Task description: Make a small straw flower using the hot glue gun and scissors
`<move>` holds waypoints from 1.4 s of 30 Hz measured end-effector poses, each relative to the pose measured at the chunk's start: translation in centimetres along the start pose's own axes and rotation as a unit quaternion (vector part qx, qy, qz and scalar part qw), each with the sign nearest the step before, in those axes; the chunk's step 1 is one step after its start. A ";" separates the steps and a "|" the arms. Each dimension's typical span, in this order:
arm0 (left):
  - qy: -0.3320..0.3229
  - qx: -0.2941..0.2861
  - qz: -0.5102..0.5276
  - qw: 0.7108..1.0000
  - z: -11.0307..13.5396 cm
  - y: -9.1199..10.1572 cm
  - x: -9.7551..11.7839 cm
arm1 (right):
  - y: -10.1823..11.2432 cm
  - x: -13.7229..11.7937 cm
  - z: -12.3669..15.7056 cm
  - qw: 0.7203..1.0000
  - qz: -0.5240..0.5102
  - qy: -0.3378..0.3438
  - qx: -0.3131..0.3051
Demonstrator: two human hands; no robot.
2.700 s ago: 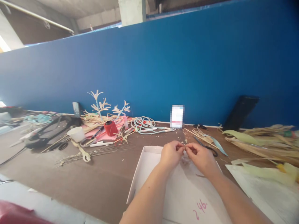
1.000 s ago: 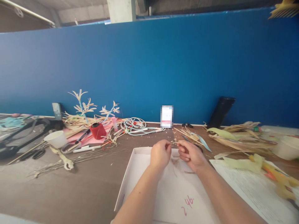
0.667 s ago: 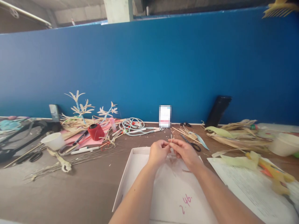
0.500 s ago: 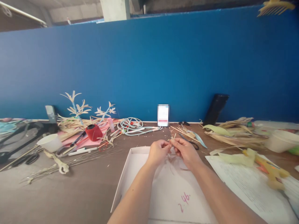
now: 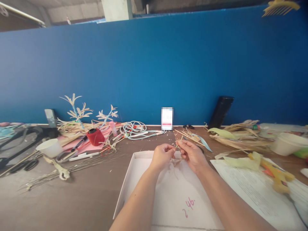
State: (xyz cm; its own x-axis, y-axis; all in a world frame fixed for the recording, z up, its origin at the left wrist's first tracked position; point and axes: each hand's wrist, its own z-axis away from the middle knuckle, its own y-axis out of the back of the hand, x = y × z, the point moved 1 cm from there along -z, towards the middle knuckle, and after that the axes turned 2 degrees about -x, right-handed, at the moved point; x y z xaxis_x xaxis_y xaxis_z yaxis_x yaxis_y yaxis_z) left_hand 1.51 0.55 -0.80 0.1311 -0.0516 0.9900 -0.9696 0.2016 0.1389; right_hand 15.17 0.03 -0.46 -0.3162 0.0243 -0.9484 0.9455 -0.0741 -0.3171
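My left hand is closed in a pinch over the back of a white box lid marked "2.46." in pink. Its fingertips hide whatever they hold. Close beside it, my right hand pinches a small pale straw-like strip between thumb and forefinger. The two hands' fingertips are slightly apart. Wispy brown fibres show below the hands, against the lid. Just beyond the right hand lie thin pale sticks and a light-blue strip. Dark scissors are partly hidden behind that hand.
Left: pale husk flowers, a red thread spool, a white cup and thin wires. Centre back: a phone and a coiled pale-blue cord. Right: dried husks, a yellow glue gun on papers.
My right hand has shifted slightly right, away from the left, so a small gap shows between the fingertips. The whole view has moved a little.
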 end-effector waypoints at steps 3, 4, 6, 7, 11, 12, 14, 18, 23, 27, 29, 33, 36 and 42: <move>0.007 -0.005 -0.004 1.000 0.1 0.0 0.1 | 0.1 0.0 -0.1 1.000 0.006 0.004 -0.004; 0.010 -0.006 -0.003 1.000 0.1 0.0 0.1 | 0.1 0.0 -0.1 1.000 0.011 0.006 -0.003; 0.013 -0.008 0.000 1.000 0.0 0.0 0.1 | 0.2 0.1 -0.2 1.000 0.023 0.013 -0.001; 0.012 -0.008 0.001 1.000 0.0 0.0 0.1 | 0.2 0.2 -0.2 0.999 0.030 0.016 0.001; 0.004 -0.006 0.002 1.000 0.0 0.1 0.0 | 0.1 0.3 -0.2 0.998 0.049 0.029 0.011; 0.002 -0.006 0.001 1.000 0.0 0.1 0.1 | 0.1 0.3 -0.2 0.998 0.051 0.031 0.014; 0.000 -0.006 -0.003 1.000 0.1 0.1 0.1 | 0.1 0.1 -0.1 0.998 0.056 0.032 0.026; 0.000 -0.007 -0.009 1.000 0.2 0.2 0.4 | 0.0 -0.1 0.0 0.996 0.069 0.025 0.054; 0.001 0.001 -0.018 1.000 0.3 0.2 0.5 | 0.1 0.2 -0.1 0.996 0.066 0.023 0.064; 0.002 0.005 -0.016 1.000 0.4 0.2 0.7 | 0.2 0.3 -0.1 0.996 0.051 0.022 0.064; 0.009 0.007 -0.004 1.000 0.4 0.3 0.8 | 0.3 0.2 -0.1 0.997 0.043 0.023 0.053; 0.022 0.013 0.034 0.999 0.2 0.5 0.9 | 0.2 0.0 0.1 1.000 0.021 -0.006 0.008; 0.024 0.010 0.060 0.998 0.2 0.5 0.9 | 0.0 0.0 0.2 0.999 0.034 -0.012 -0.014; 0.046 -0.021 0.073 0.996 -0.1 0.6 0.3 | 0.2 0.3 0.0 0.994 0.104 0.010 -0.021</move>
State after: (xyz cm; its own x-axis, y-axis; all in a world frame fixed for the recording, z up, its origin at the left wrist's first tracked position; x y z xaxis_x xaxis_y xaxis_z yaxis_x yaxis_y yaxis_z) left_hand 0.94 0.74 -0.43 0.0093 0.0707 0.9975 -0.9705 0.2409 -0.0080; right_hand 15.26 0.00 -0.77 -0.1123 0.0321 -0.9932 0.9929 -0.0369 -0.1134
